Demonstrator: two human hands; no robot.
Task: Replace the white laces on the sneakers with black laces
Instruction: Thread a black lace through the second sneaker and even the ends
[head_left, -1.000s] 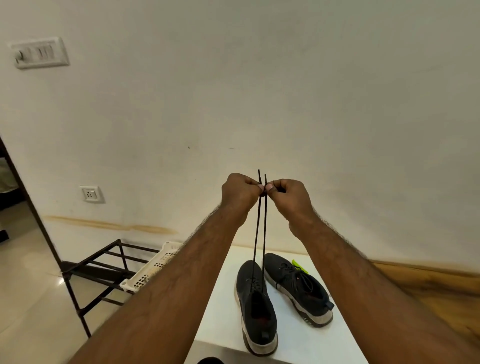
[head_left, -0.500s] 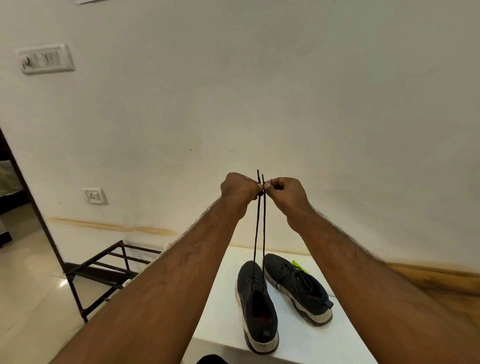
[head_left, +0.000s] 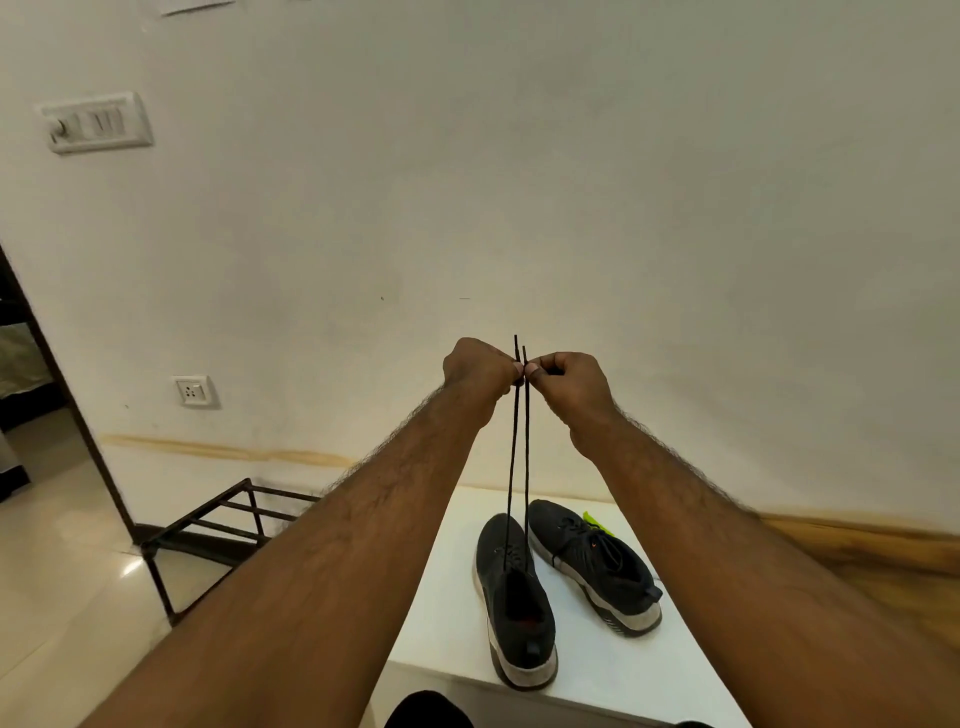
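Centrally, two bare forearms are extended forward and raised, and the two ends of a thin black lace (head_left: 519, 457) are held up side by side in front of a plain off-white wall (head_left: 571, 156). One strand is pinched between thumb and fingers of the left hand (head_left: 480, 369); the other strand is pinched in the same way by the right hand (head_left: 569, 382). Both hands are closed on the lace, and their thumb tips are brought almost together. Short tips of the lace are seen projecting above the fingers. Both strands are drawn taut and nearly parallel, and are led down to the eyelets of the nearer dark grey knitted sneaker with a pale sole (head_left: 517, 603). This sneaker is stood on a white rectangular worktop (head_left: 441, 613), toe towards the wall and heel at the near edge. A second dark grey sneaker of the same kind (head_left: 597, 566) is set just beside it on the right, angled outward, with a dark lace already threaded. A small bright yellow-green object (head_left: 597, 522) is partly hidden behind the second sneaker; what it is cannot be told. A dark metal frame rack (head_left: 218, 519) is stood on the pale tiled floor (head_left: 62, 571) to the left of the worktop. A white switch plate (head_left: 96, 122) and a white wall socket (head_left: 192, 391) are mounted on the wall at the left
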